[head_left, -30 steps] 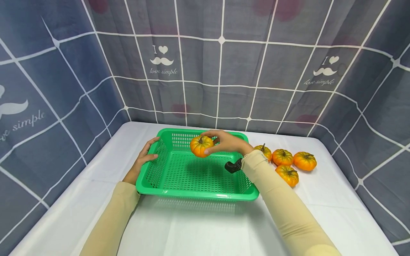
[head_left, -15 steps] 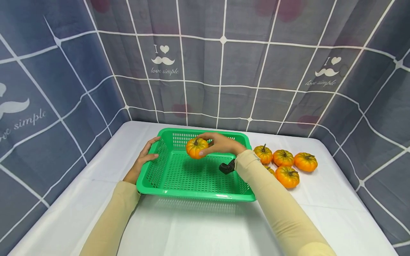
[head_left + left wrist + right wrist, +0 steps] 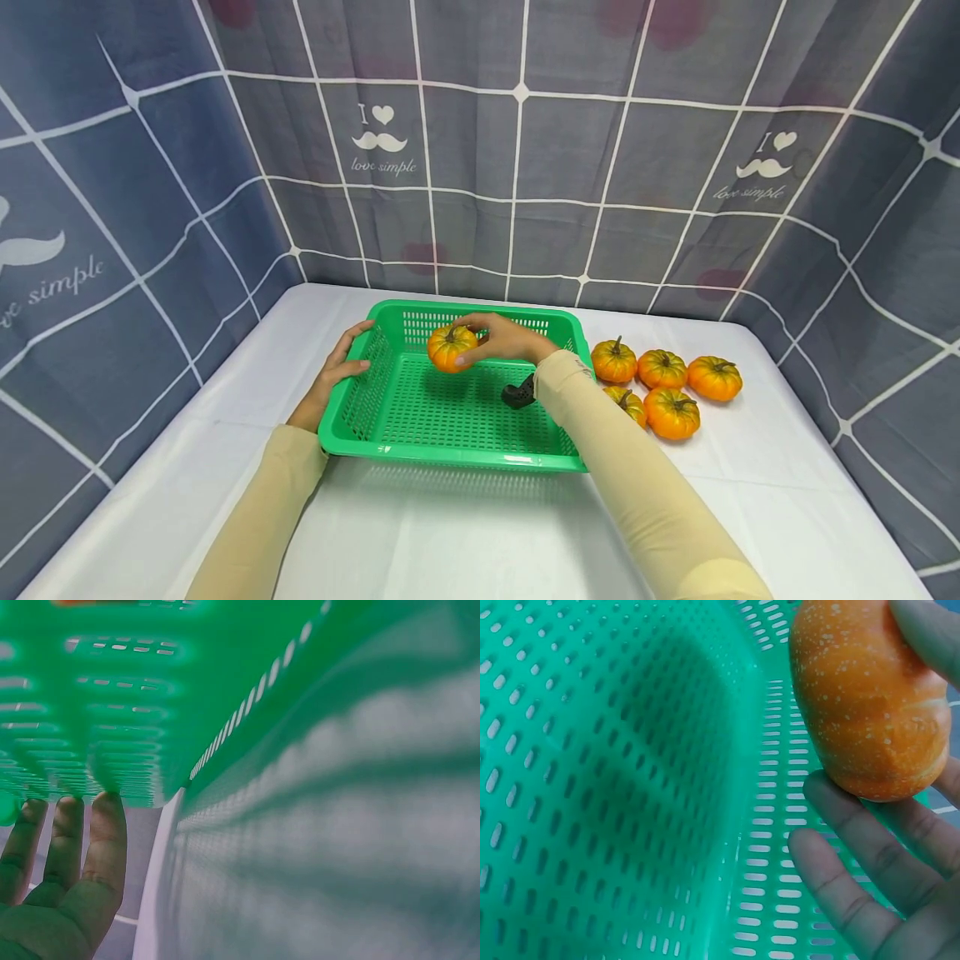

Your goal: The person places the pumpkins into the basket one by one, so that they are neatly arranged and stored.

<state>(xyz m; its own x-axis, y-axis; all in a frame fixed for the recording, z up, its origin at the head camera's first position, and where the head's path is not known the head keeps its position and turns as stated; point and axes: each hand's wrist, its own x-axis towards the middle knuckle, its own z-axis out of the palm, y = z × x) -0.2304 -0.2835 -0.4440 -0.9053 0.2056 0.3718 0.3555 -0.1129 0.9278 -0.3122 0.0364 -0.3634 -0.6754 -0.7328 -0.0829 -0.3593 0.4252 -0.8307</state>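
Observation:
A small orange pumpkin [image 3: 450, 348] with a greenish top and short stem hangs over the left half of a green plastic basket [image 3: 457, 455]. My right hand [image 3: 508, 340] holds it between thumb and fingers, coming from its right side. In the right wrist view the pumpkin [image 3: 862, 705] shows a speckled underside, and its shadow falls on the slotted basket floor. My left hand [image 3: 333, 375] grips the basket's left rim, thumb over the edge. Seen from the left wrist, three fingers [image 3: 106, 840] press against the basket's outer side.
Several similar pumpkins [image 3: 663, 369] sit grouped on the white-covered table [image 3: 450, 533], just right of the basket. A black perforated piece [image 3: 517, 393] juts from the right wrist over the basket. Grey-blue checked curtains [image 3: 465, 150] enclose the table at the back and sides.
My right hand has carried the pumpkin a little to the left over the basket. The forearm's shift uncovers more of the pumpkins on the table. My left hand stays put.

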